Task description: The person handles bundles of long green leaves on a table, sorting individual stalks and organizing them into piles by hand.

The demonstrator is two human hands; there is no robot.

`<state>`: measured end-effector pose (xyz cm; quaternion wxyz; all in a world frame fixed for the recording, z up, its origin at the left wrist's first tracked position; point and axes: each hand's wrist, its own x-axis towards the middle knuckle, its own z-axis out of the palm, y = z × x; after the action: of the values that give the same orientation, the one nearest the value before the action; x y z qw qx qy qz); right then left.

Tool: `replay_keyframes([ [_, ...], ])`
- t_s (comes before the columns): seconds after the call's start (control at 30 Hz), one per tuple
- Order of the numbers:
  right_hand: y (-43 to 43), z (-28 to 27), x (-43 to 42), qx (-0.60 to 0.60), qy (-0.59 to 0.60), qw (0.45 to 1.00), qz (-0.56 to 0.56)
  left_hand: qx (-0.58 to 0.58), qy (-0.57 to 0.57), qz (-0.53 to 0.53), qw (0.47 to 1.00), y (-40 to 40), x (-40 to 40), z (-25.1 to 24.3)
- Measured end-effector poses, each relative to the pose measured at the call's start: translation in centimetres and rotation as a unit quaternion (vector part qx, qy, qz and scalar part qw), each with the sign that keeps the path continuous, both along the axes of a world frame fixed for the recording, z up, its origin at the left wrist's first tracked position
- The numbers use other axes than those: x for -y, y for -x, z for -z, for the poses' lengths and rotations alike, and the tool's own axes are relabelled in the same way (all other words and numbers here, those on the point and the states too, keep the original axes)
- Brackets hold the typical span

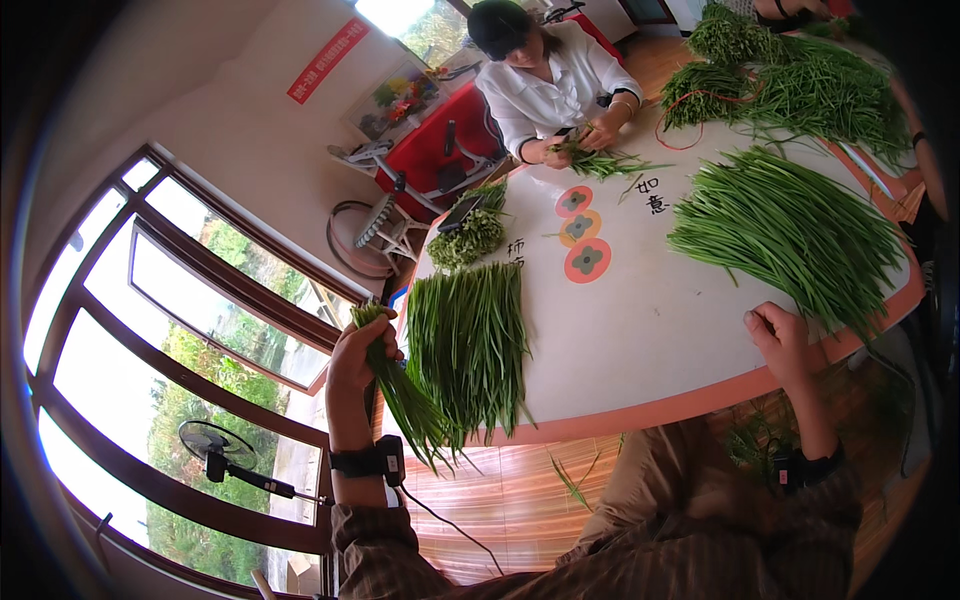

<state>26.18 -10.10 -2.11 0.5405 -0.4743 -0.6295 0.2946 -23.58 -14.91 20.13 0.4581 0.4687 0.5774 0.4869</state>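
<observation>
My left hand (367, 349) is closed around a bundle of garlic chives (409, 397), gripping it near the cut ends. The leaves hang down past the left front edge of the table. Just right of it lies a neat row of chives (466, 349), leaf tips towards me. My right hand (778, 337) is above the table's front edge with its fingers curled in, and nothing shows in it. Beyond it, at the right, a large heap of chives (787, 232) lies spread, its leaves reaching over the table edge.
The white table (600, 337) has a pink rim and printed fruit. A phone (459, 214) rests on flowering stems (469, 240). Across the table, a person (555, 82) handles green stems (600, 161). More bundles (705, 90) and a red cord (682, 147) lie at the back right. A fan (217, 450) stands left.
</observation>
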Motion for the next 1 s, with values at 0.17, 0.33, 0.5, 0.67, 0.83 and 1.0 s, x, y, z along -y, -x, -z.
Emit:
replay_keyframes([
  [0.17, 0.4, -0.4, 0.1, 0.017, 0.036, 0.999, -0.018, -0.067, 0.090, -0.038, 0.993, 2.3, -5.1, 2.5],
  [0.33, 0.2, -0.6, 0.4, 0.013, 0.035, 0.999, -0.002, -0.161, 0.145, -0.013, 0.976, 2.9, -13.6, 8.2],
  [0.5, 0.8, -0.4, 0.4, 0.011, 0.042, 0.999, -0.005, -0.345, 0.103, -0.074, 0.930, 4.8, -18.0, 11.7],
  [0.67, 0.1, 0.2, -0.1, 0.002, 0.046, 0.999, 0.011, -0.740, 0.017, -0.102, 0.665, 0.3, -19.8, 11.4],
  [0.83, 0.0, -0.4, 0.2, -0.004, 0.026, 1.000, 0.015, -0.797, -0.066, -0.102, 0.592, 1.6, -18.9, 12.4],
  [1.0, 0.5, -0.1, 0.0, -0.003, 0.028, 1.000, 0.010, -0.802, 0.005, -0.113, 0.587, 3.9, -18.1, 15.1],
])
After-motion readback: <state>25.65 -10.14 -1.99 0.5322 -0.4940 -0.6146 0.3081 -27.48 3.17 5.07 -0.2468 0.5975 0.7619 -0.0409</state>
